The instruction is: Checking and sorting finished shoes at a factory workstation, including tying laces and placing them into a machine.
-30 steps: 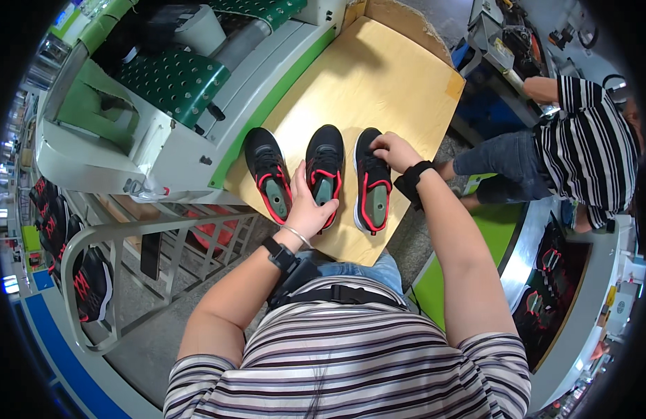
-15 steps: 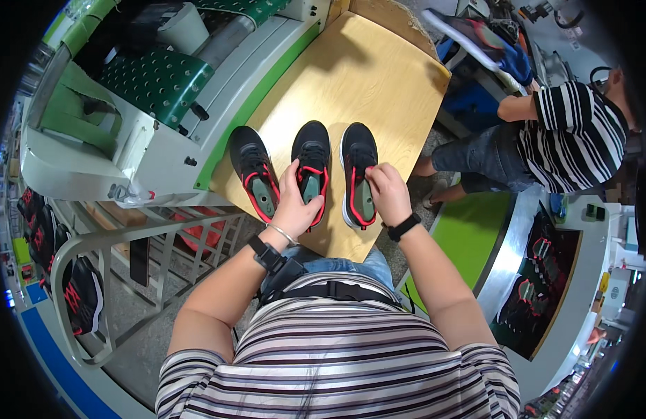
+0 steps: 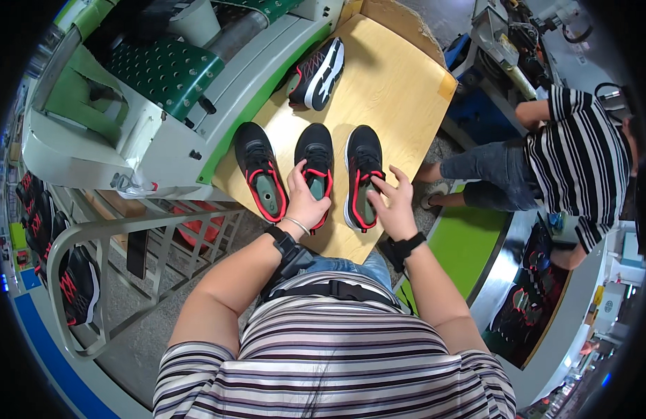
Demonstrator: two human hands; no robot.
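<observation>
Three black sneakers with red trim stand side by side on a wooden table. My left hand grips the heel of the middle sneaker, thumb inside its opening. My right hand rests with spread fingers on the heel of the right sneaker, fingertips at its collar. The left sneaker stands untouched beside them. A fourth sneaker lies on its side at the far end of the table, by the conveyor.
A green-belted conveyor machine runs along the table's left. A metal rack with more sneakers stands at lower left. A person in a striped shirt sits to the right, beside a green surface.
A fourth sneaker has come into view at the conveyor end. My right hand has shifted on the right sneaker's heel and its fingers have spread; my left hand stays on the middle sneaker.
</observation>
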